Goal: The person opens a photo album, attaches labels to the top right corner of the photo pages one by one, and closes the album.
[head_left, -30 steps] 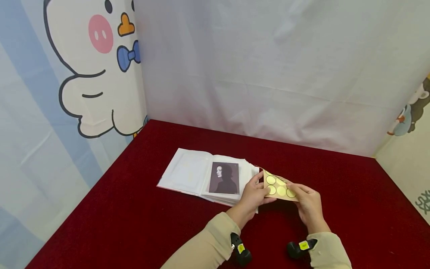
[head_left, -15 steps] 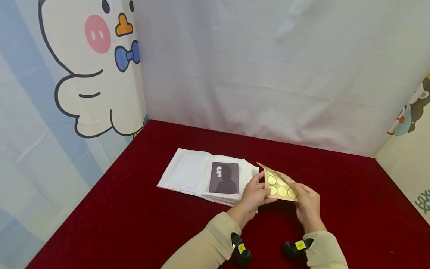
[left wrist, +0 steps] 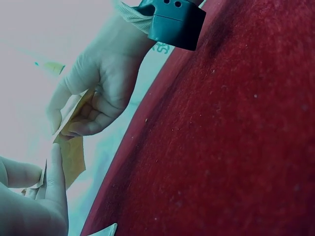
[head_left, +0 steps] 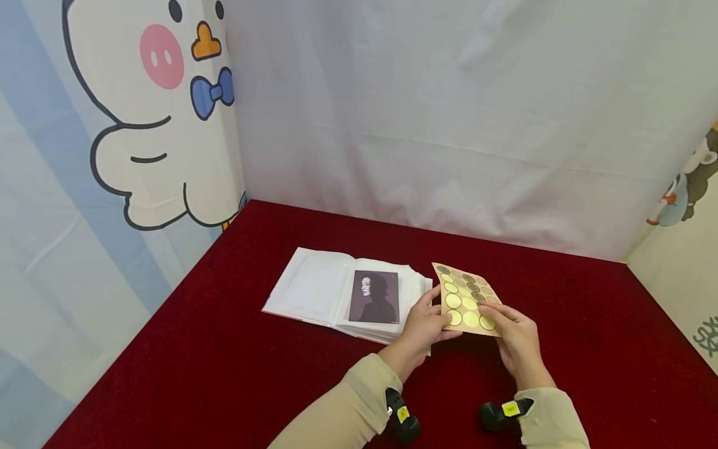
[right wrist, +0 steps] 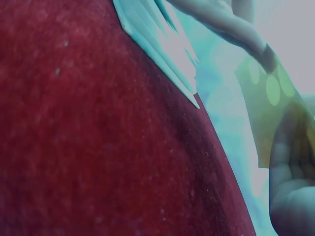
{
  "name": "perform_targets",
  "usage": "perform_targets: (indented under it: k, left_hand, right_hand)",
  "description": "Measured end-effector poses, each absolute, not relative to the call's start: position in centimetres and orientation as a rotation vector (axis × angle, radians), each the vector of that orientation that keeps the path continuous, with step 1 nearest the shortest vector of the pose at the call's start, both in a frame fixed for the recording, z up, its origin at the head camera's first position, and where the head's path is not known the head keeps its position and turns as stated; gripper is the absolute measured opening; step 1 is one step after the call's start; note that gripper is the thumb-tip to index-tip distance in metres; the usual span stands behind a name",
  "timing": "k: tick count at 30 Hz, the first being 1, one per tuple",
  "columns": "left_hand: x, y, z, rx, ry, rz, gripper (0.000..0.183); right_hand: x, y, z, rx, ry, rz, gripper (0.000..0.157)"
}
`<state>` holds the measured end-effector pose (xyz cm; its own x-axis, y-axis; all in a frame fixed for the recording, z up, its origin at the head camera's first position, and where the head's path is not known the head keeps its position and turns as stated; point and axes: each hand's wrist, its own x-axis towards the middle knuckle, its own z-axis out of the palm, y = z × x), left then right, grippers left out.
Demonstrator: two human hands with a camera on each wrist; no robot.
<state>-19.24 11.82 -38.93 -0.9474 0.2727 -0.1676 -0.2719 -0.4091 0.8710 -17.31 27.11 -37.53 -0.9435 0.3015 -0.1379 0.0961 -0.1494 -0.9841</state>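
Note:
Both hands hold up a sheet of round gold stickers (head_left: 461, 288), its lower edge toward the person. My left hand (head_left: 422, 320) pinches the sheet's lower left corner between thumb and fingers. At the lower right, my right hand (head_left: 517, 340) grips the edge with the thumb on the front. In the left wrist view the sheet (left wrist: 74, 156) is seen nearly edge-on between the hands. Just left of the hands lies an open photo album (head_left: 314, 284), with a dark portrait photo (head_left: 374, 298) on its right page. The left hand overlaps the album's right edge.
A dark red cloth (head_left: 224, 362) covers the table. A white curtain (head_left: 437, 112) hangs along the back, and a cartoon-printed curtain (head_left: 140, 143) stands on the left. Each wrist wears a black strap-on device (head_left: 406, 424).
The sticker sheet has opened out and tilted back, so more rows of gold circles face the camera. The right hand shifted slightly; the left hand and album stay put.

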Motion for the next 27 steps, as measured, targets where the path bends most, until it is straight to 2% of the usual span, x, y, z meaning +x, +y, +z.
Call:
perform_targets:
  k: [8, 12, 18, 27]
  left_hand:
    - [-19.07, 11.89, -38.98, 0.025, 1.469, 2.401, 0.061]
    - [-19.00, 11.96, -39.06, 0.008, 1.469, 2.402, 0.061]
    - [-18.88, 12.09, -39.24, -0.066, 1.495, 2.385, 0.062]
    - [-18.63, 11.92, -39.23, -0.156, 1.556, 2.330, 0.063]
  right_hand:
    - [-17.58, 27.02, -37.75, -0.538, -1.965, 2.118, 0.018]
    - [-17.65, 27.18, -37.73, -0.529, -2.051, 2.043, 0.006]
    - [-17.67, 27.42, -37.74, -0.552, -2.160, 1.942, 0.039]
    - [-17.69, 27.68, -37.86, -0.608, -2.140, 1.920, 0.039]
